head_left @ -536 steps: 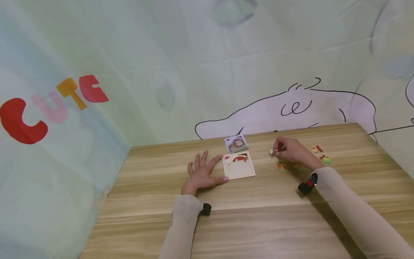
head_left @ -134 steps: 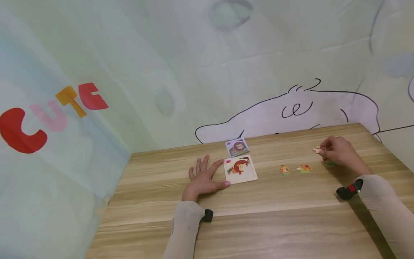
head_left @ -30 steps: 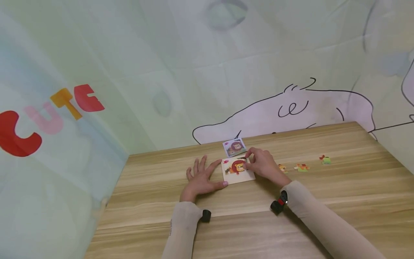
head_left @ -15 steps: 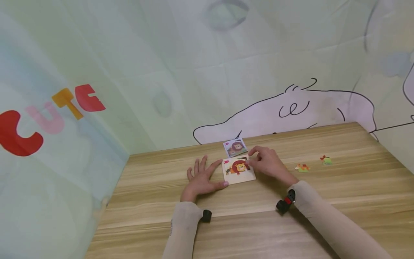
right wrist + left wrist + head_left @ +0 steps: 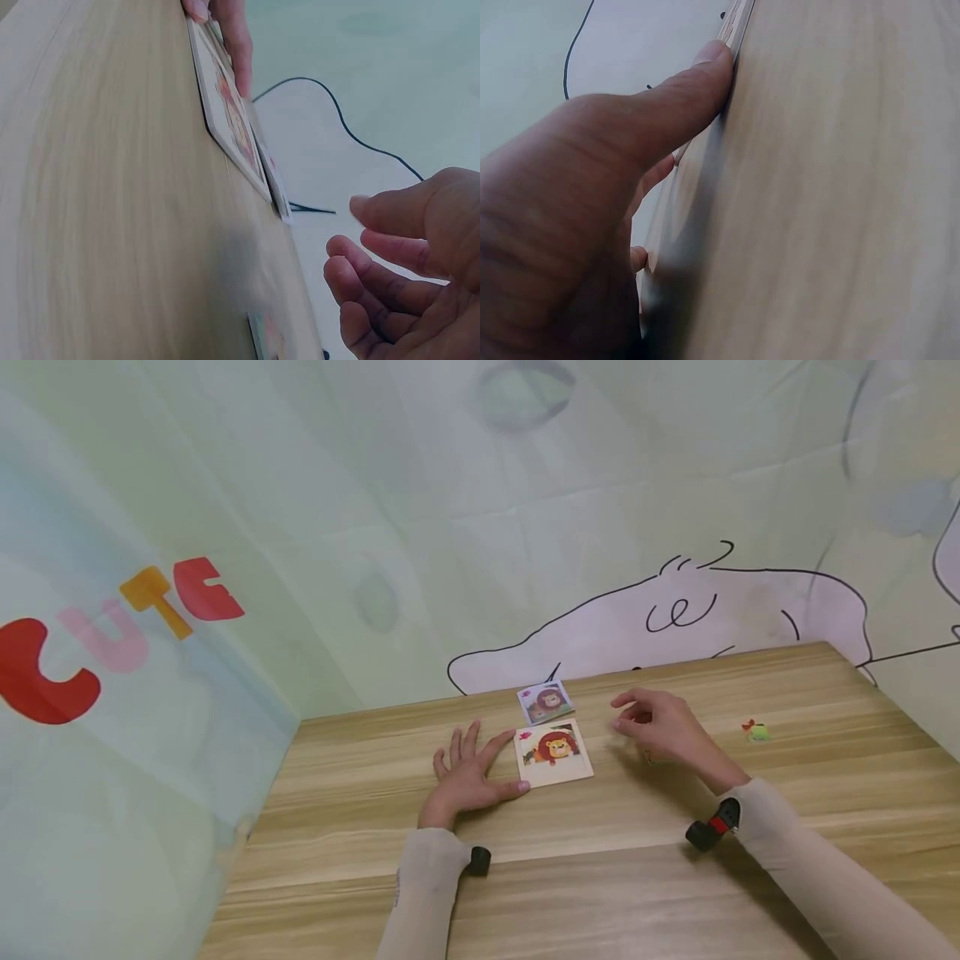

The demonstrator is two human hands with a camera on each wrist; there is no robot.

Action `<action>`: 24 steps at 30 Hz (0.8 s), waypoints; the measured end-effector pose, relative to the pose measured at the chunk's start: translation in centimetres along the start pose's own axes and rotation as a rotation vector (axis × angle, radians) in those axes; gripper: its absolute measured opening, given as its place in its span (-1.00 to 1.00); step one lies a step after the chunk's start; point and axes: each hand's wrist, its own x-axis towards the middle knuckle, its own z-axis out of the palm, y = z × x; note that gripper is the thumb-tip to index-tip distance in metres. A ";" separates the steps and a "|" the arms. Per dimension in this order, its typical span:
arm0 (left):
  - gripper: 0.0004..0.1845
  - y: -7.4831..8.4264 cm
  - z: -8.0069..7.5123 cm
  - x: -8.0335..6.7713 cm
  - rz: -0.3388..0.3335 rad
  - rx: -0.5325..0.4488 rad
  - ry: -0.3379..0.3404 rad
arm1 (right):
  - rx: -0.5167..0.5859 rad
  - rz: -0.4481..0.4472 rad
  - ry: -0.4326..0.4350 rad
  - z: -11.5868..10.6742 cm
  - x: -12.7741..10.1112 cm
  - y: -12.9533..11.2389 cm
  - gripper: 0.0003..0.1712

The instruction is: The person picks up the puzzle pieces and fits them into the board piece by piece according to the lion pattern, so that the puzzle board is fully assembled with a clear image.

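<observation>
A square wooden jigsaw board (image 5: 557,770) lies on the table, its upper part filled with a lion picture and its lower part bare wood. My left hand (image 5: 468,781) lies flat with spread fingers, and its thumb and index finger touch the board's left edge. In the left wrist view the thumb (image 5: 682,101) presses against that edge. Right of the board my right hand (image 5: 663,727) hovers above the table, fingers loosely bent and nothing between them. A puzzle piece (image 5: 651,757) shows partly beneath it. Farther right lies a green and red puzzle piece (image 5: 757,732).
Directly behind the board lies a small lion picture card (image 5: 545,702). The wooden table (image 5: 570,893) meets a printed cloth backdrop (image 5: 390,527) at its back and left edges. The right hand and forearm cover part of the table where another piece lay earlier.
My right hand has left the board's upper right and moved right, off the pieces. Compared with earlier, the lion picture holds more pieces and fewer lie loose. The left hand stays put.
</observation>
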 end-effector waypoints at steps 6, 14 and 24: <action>-0.04 -0.2 0.1 0.1 0.011 -0.002 0.006 | -0.050 0.005 -0.031 -1.9 -0.8 1.0 -0.65; -0.04 -0.1 0.0 0.1 0.002 -0.001 0.002 | -0.072 -0.003 -0.117 -3.2 -1.7 2.6 -0.57; -0.04 -0.1 0.0 0.0 0.003 0.001 -0.003 | -0.182 -0.087 -0.159 -2.7 -2.7 4.2 -0.67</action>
